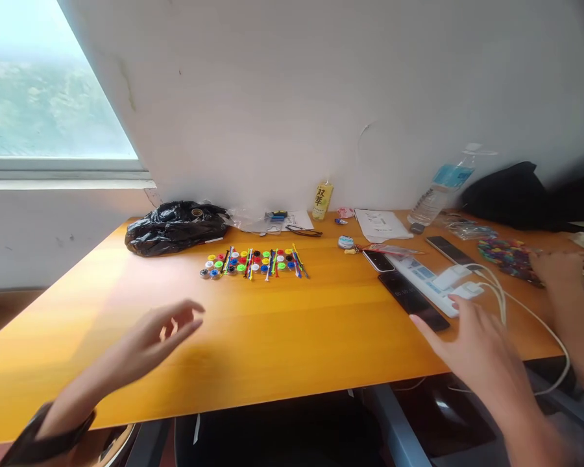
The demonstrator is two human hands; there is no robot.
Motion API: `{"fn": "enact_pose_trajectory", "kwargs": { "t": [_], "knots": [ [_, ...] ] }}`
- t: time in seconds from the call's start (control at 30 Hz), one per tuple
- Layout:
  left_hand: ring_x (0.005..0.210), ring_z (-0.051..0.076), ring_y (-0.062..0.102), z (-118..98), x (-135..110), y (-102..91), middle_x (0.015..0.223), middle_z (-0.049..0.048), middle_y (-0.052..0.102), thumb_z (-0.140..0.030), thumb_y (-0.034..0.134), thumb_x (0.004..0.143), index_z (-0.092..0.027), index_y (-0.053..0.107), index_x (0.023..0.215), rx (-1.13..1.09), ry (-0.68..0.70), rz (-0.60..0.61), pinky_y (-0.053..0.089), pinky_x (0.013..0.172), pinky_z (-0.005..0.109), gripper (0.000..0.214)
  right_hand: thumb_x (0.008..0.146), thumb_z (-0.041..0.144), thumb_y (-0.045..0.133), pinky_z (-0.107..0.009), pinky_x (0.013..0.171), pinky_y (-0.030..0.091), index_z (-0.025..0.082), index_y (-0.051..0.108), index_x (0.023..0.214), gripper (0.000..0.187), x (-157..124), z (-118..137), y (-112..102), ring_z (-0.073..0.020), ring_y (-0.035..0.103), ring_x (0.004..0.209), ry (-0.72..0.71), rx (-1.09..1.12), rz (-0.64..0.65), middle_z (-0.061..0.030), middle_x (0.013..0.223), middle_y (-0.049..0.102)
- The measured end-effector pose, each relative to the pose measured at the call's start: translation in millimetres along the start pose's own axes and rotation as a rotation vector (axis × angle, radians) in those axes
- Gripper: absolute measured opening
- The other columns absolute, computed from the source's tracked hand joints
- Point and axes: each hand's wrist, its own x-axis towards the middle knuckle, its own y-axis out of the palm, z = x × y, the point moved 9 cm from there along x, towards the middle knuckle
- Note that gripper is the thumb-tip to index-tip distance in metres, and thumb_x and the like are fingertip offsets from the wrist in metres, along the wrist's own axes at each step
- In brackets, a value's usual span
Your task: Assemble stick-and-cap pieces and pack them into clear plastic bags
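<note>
My left hand (pixel 160 340) hovers over the front left of the wooden table (pixel 282 337), thumb and fingers apart, nothing in it. On the right, my right hand (pixel 474 347) is also open, its thumb and index finger spread, close to a black phone (pixel 413 300) and a white power strip (pixel 418 282). Whether it touches either one I cannot tell. Beyond my left hand lie several small round coloured pieces (pixel 241 267) in rows. Thin coloured sticks (pixel 271 264) lie in bunches between them. Neither hand touches these pieces.
At the back left sits a black plastic bag (pixel 175 227). A yellow bottle (pixel 322 200), papers (pixel 382 225) and a tilted water bottle (pixel 440 188) stand or lie along the wall. White cables (pixel 535 305) loop off the right edge. Another person's hand (pixel 559 275) is by a multicoloured heap (pixel 506 256).
</note>
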Motion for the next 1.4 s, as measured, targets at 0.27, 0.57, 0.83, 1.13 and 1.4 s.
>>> {"fn": "enact_pose_trajectory", "kwargs": {
  "t": [0.27, 0.57, 0.83, 1.13, 1.4],
  "knots": [
    [0.117, 0.034, 0.062, 13, 136, 14.8, 0.126, 0.0152, 0.068, -0.052, 0.048, 0.103, -0.019, 0.062, 0.129, 0.248, 0.153, -0.307, 0.05, 0.102, 0.049, 0.044, 0.102, 0.056, 0.052, -0.048, 0.098, 0.055, 0.019, 0.06, 0.135, 0.051, 31, 97, 47, -0.0369, 0.064, 0.123, -0.314, 0.189, 0.131, -0.0171, 0.132, 0.069],
    [0.12, 0.038, 0.059, 43, 171, 37.0, 0.123, 0.0165, 0.07, -0.051, 0.046, 0.099, -0.02, 0.067, 0.116, 0.059, -0.047, -0.445, 0.042, 0.11, 0.057, 0.041, 0.103, 0.033, 0.058, -0.035, 0.079, 0.049, 0.018, 0.069, 0.1, 0.018, 134, 197, 123, -0.0279, 0.071, 0.098, -0.31, 0.229, 0.405, -0.012, 0.107, 0.076],
    [0.102, 0.027, 0.073, 72, 169, 24.5, 0.119, 0.0139, 0.075, -0.035, 0.042, 0.093, -0.016, 0.067, 0.113, -0.176, -0.111, -0.37, 0.06, 0.088, 0.04, 0.038, 0.109, 0.04, 0.044, -0.034, 0.083, 0.047, 0.021, 0.065, 0.109, 0.028, 112, 238, 170, -0.0259, 0.067, 0.104, -0.348, 0.529, 0.305, -0.0114, 0.111, 0.074],
    [0.095, 0.026, 0.072, 68, 170, 25.9, 0.118, 0.0129, 0.075, -0.04, 0.053, 0.091, -0.016, 0.069, 0.121, -0.143, -0.054, -0.306, 0.058, 0.09, 0.041, 0.042, 0.108, 0.041, 0.045, -0.037, 0.09, 0.049, 0.021, 0.063, 0.109, 0.027, 108, 239, 180, -0.0265, 0.065, 0.102, -0.364, 0.652, 0.299, -0.0097, 0.103, 0.073],
    [0.112, 0.031, 0.065, 40, 171, 35.5, 0.123, 0.0125, 0.072, -0.049, 0.044, 0.104, -0.02, 0.075, 0.121, 0.123, 0.103, -0.276, 0.049, 0.099, 0.045, 0.045, 0.109, 0.041, 0.043, -0.038, 0.095, 0.049, 0.021, 0.064, 0.109, 0.029, 104, 244, 182, -0.0264, 0.065, 0.106, -0.382, 0.697, 0.301, -0.0099, 0.11, 0.073]
  ]
}}
